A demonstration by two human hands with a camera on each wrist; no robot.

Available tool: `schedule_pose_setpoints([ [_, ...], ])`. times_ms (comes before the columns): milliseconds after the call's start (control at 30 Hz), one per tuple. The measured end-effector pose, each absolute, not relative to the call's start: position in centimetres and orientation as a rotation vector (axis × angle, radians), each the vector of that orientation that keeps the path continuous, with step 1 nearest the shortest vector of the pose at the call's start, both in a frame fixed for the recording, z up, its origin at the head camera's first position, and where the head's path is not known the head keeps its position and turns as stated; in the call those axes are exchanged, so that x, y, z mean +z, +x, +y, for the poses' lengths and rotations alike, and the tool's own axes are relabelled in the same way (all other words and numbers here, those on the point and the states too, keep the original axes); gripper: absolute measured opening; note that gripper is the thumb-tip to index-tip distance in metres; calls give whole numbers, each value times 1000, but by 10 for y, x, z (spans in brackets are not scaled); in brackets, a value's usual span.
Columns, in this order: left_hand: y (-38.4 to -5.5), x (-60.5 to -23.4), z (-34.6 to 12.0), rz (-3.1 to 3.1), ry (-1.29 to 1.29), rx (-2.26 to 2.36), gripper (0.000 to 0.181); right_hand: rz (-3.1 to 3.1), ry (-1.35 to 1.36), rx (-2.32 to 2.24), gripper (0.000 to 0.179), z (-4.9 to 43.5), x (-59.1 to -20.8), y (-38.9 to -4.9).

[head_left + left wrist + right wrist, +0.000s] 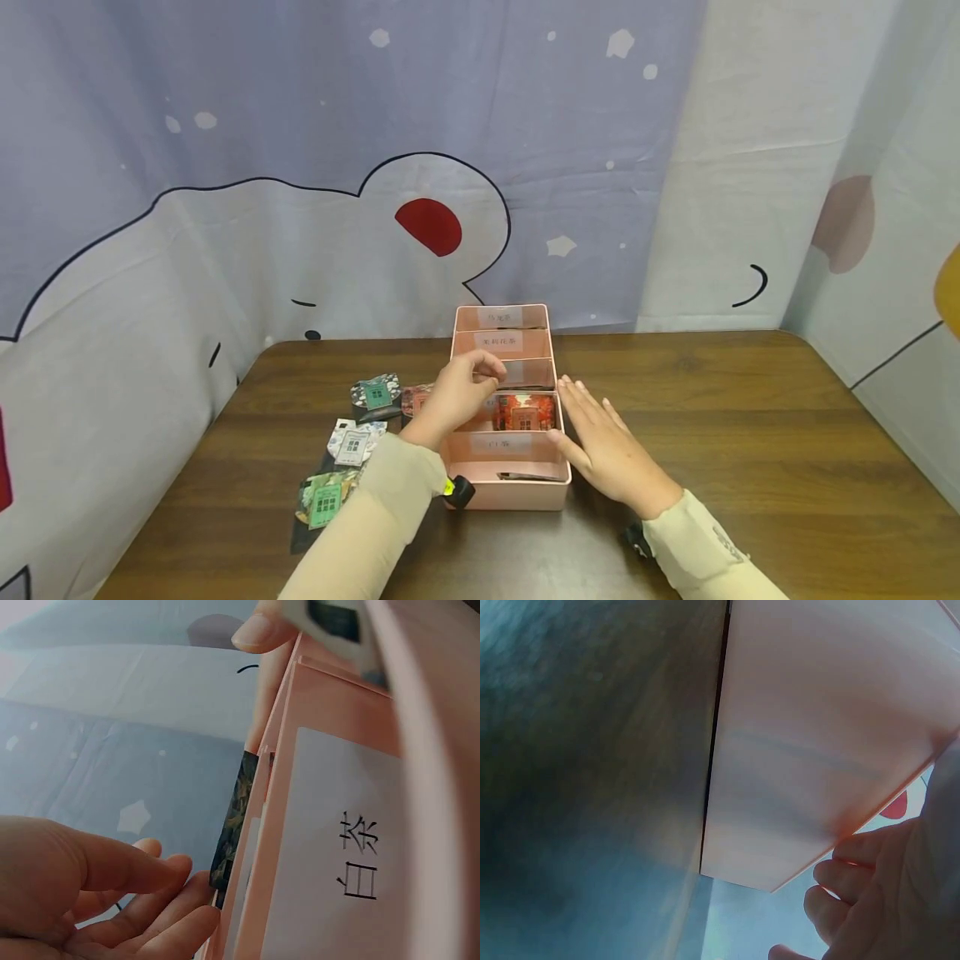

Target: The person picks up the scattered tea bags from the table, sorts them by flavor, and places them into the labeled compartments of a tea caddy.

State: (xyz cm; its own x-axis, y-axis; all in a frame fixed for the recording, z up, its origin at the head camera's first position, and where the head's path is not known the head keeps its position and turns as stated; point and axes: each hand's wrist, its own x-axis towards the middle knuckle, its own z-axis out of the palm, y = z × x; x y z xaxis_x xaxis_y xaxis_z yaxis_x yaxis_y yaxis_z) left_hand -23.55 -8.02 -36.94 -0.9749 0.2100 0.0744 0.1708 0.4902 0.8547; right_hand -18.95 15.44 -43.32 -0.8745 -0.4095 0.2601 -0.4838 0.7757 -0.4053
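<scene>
A pink divided box [506, 497] with paper labels in its compartments stands on the table. My left hand [465, 390] hovers over its left side around the middle, fingers bent and nothing showing between them. In the left wrist view its fingertips are right at the end of a dark leaf-patterned packet [235, 821] that sticks up past the divider. A red tea packet [527, 412] leans in the second compartment from the front; the front one holds a packet [531, 477] lying flat. My right hand [607, 442] rests along the box's right rim, fingers straight.
Left of the box lie several tea packets: a dark one with a green label [377, 393], a white one [352, 443], a green one [326, 504] and a reddish one [414, 398] partly behind my left hand. A patterned curtain [570, 167] hangs behind the wooden table [720, 417].
</scene>
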Motion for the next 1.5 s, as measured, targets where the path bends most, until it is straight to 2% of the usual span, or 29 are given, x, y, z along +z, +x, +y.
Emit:
schedule_pose_setpoints([
  [367,-226,-362,-85,2704,396,1488,12,-2816,710,702,72,153,-433,-189],
  [767,-210,-351,-123,2774,391,1583,13,-2821,714,707,71,153,-431,-187],
  [1133,-217,-377,-155,2957,125,1613,20,-2817,717,711,71,153,-431,-187],
  [1500,-239,-409,-174,2952,-173,1552,31,-2810,730,699,71,154,-432,-189],
])
